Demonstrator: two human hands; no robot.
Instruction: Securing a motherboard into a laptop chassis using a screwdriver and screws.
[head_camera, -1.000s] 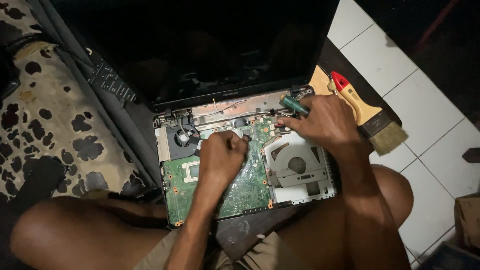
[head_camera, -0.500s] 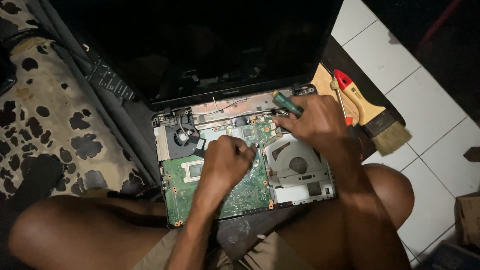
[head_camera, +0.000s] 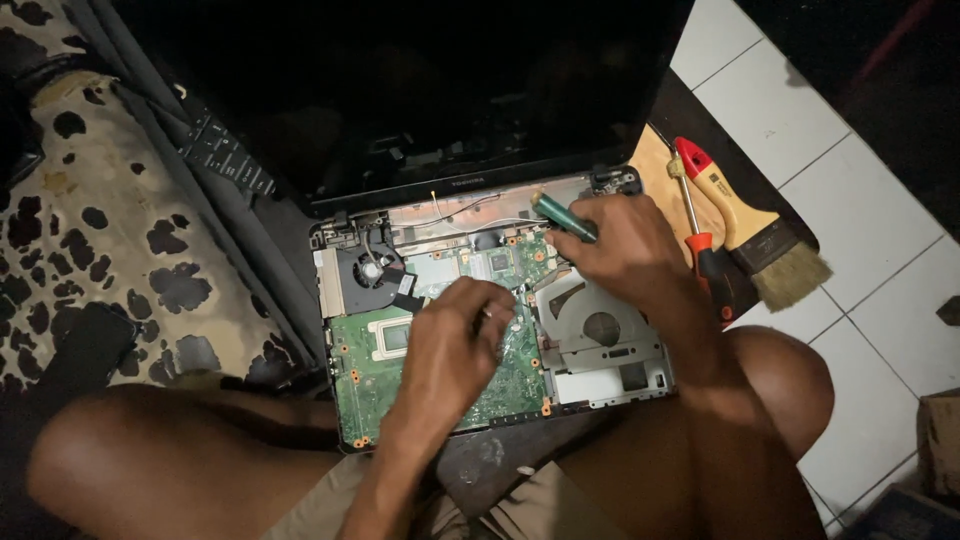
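The right hand (head_camera: 625, 250) is gripping a green-handled screwdriver (head_camera: 562, 217), its shaft slanting from upper left toward the fist, over the top edge of the green motherboard (head_camera: 370, 385). The left hand (head_camera: 455, 345) is resting curled and holding nothing visible at the board's centre, just left of the tool; the opened laptop (head_camera: 610, 350) is lying across the person's lap.

Right hand (head_camera: 625, 250) gripping green screwdriver (head_camera: 562, 217), open laptop (head_camera: 440, 350)

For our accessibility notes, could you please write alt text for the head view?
Two hands work on an opened laptop: the right hand holds a green screwdriver, the left hand rests on the green circuit board. A paintbrush lies nearby.
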